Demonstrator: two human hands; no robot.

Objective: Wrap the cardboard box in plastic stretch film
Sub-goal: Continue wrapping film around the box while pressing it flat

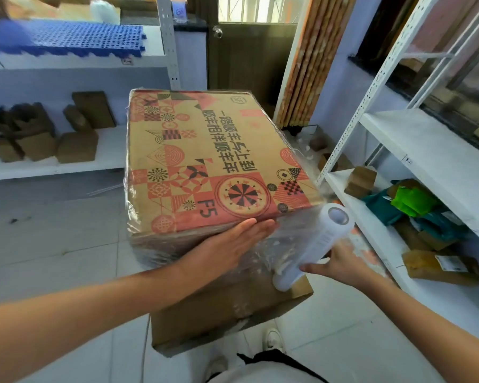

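Cardboard box (205,161) under flat left hand (233,241)

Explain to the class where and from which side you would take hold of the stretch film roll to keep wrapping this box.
Probably grip the stretch film roll at its lower end, from the person's right, where the right hand holds it. The roll leans against the printed box, and film runs off its box-facing side under the flat left hand, so only the outer side and the ends are free.
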